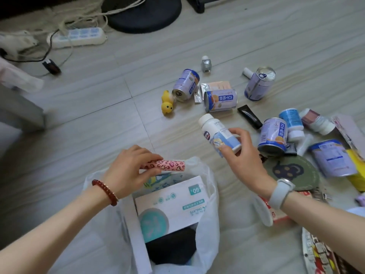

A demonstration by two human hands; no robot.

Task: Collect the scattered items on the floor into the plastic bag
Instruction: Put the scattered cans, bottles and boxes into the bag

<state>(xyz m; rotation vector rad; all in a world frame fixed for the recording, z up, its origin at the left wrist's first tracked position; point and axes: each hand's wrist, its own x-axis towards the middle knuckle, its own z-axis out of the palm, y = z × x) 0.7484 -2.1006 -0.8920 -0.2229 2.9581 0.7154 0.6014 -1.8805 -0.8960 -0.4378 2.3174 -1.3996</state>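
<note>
A translucent white plastic bag (209,198) lies open on the floor in front of me, with a white and teal box (173,204) and something dark inside. My left hand (126,171) holds a pink leopard-print tube (166,165) just above the bag's mouth. My right hand (243,155) grips a white and blue bottle (219,133) above the floor, to the right of the bag. Several blue cans (220,99) lie scattered beyond, beside a yellow rubber duck (167,104) and a black tube (249,116).
More bottles (292,123), a green round pouch (292,171) and packets crowd the floor at the right. A power strip (79,37) with cables lies at the far left, beside a black round stand base (146,14). A grey furniture edge (19,107) stands at left.
</note>
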